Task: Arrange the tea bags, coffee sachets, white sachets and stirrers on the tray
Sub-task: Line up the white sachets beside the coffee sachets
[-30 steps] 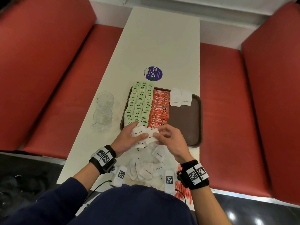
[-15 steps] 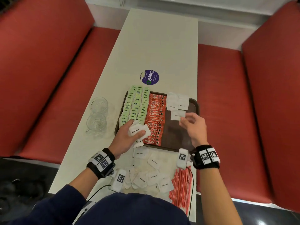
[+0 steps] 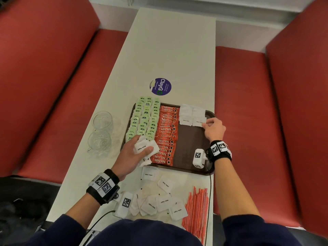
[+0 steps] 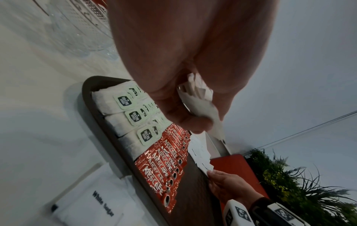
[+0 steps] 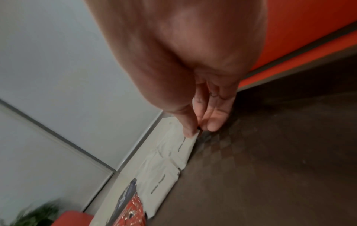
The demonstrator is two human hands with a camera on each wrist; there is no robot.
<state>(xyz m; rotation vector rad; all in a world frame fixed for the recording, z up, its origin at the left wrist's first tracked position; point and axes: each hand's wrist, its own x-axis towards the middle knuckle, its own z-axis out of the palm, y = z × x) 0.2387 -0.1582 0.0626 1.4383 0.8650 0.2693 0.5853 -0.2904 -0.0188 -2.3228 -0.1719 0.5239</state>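
A brown tray [image 3: 191,151] holds rows of green tea bags [image 3: 144,118], a column of red coffee sachets [image 3: 166,134] and a few white sachets [image 3: 192,114] at its far right. My right hand [image 3: 212,127] pinches the corner of the nearest white sachet [image 3: 198,121] as it lies on the tray [image 5: 270,152], thumb and fingertips [image 5: 188,131] at its edge. My left hand [image 3: 134,153] grips a small stack of white sachets [image 3: 144,148] over the tray's near left corner [image 4: 199,104]. Loose white sachets [image 3: 159,201] and red stirrers [image 3: 197,210] lie on the table near me.
Two glass cups [image 3: 101,132] stand left of the tray. A round purple sticker [image 3: 161,86] is on the white table [image 3: 174,50] beyond it. Red bench seats flank the table. A cable runs from my right wrist along the table edge.
My right hand carried a white sachet from my left hand's stack to the tray's far right and set it beside the others. My left hand stayed at the tray's near left corner.
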